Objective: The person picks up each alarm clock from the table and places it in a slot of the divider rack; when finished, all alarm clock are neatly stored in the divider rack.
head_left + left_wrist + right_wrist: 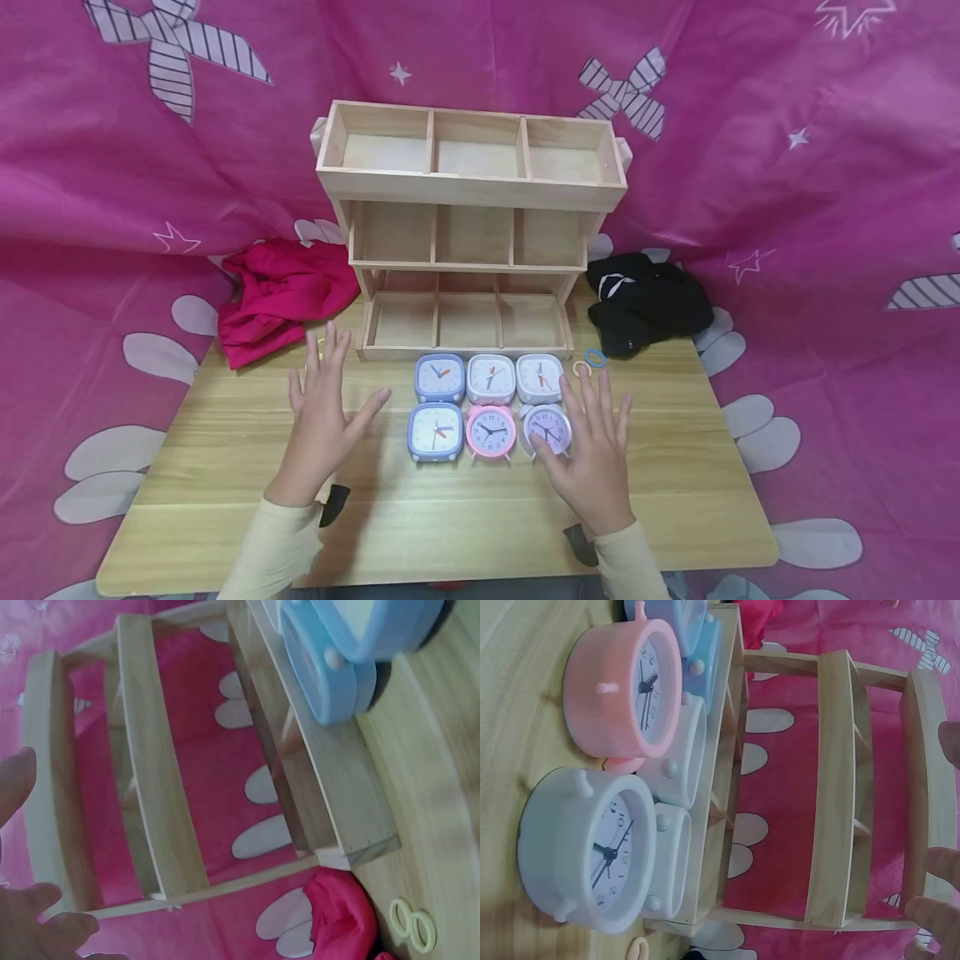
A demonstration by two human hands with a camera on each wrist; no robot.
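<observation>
Both hands, left hand (324,412) and right hand (592,446), hover spread beside six clocks (487,406).

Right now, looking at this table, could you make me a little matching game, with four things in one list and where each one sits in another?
Things:
1. round pink clock
2. red cloth
3. black cloth
4. blue ring

Places:
A. left of the wooden shelf
B. right of the wooden shelf
C. front row, middle
D. on the table, beyond the right hand

Pairs: 1-C, 2-A, 3-B, 4-D
</observation>
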